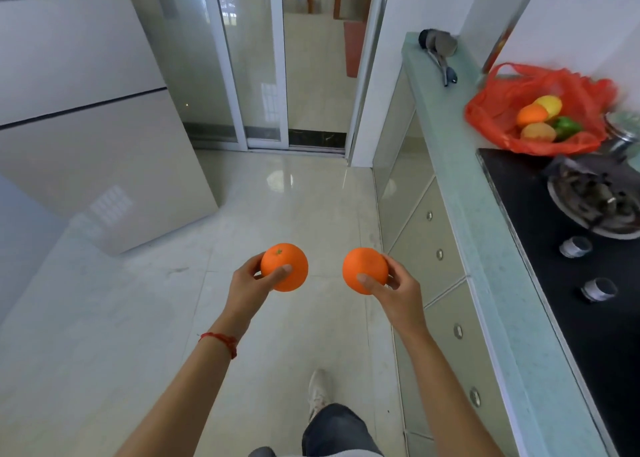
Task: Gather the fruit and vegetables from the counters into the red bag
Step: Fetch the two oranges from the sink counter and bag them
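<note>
Left hand (247,285) grips one orange (284,266); right hand (398,288) grips another orange (365,270). Red bag (498,124) sits open on the surface (446,138). Best lowered in singly, not dropped.

The left hand (247,283) holds one orange (284,266) and the right hand (398,288) holds a second orange (364,270), side by side and apart, out over the floor (294,197) to the left of the counter (460,186). The counter runs along the right side, with drawers (429,235) in its front below. On it, toward the far end, sits the bag (502,124), lying open with several fruits and a pepper (565,127) inside. Beyond the bag, at the counter's far end, lies a utensil (440,51). Nearer than the bag, the stove (540,248) is set into the counter, with a burner (594,200) and two knobs (575,247) in front of it. A sliding door (277,58) stands straight ahead, a refrigerator (86,110) to the left.
</note>
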Demonstrator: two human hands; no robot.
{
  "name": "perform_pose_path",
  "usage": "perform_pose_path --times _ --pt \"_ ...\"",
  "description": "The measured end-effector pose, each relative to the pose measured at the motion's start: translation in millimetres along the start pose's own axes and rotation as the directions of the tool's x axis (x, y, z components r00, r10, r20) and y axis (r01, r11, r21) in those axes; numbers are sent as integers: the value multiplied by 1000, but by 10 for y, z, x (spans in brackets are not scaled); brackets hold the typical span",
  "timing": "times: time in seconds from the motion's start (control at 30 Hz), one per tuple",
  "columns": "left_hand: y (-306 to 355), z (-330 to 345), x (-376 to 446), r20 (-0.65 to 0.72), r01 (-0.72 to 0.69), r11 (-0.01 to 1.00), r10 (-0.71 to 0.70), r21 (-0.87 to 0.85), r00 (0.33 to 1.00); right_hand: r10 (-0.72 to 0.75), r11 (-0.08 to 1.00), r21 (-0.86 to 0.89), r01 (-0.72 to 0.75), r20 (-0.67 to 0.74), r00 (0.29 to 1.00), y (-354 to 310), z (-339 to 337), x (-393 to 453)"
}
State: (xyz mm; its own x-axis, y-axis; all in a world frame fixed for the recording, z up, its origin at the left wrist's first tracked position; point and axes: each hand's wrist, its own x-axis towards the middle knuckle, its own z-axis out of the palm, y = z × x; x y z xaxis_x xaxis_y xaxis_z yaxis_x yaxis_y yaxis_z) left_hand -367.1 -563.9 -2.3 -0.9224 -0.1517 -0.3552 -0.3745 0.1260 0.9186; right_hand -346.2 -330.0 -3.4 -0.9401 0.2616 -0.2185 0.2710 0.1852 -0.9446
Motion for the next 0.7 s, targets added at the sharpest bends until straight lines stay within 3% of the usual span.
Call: perform_pose_path --times 0.47,0.7 --pt "1031 475 2051 4 -27 1000 27 -12 1000 20 1000 -8 -20 14 1000 -627 219 2197" --pt "1425 480 3373 67 -40 999 40 -1 997 40 999 12 -39 -64 997 -944 601 3280"
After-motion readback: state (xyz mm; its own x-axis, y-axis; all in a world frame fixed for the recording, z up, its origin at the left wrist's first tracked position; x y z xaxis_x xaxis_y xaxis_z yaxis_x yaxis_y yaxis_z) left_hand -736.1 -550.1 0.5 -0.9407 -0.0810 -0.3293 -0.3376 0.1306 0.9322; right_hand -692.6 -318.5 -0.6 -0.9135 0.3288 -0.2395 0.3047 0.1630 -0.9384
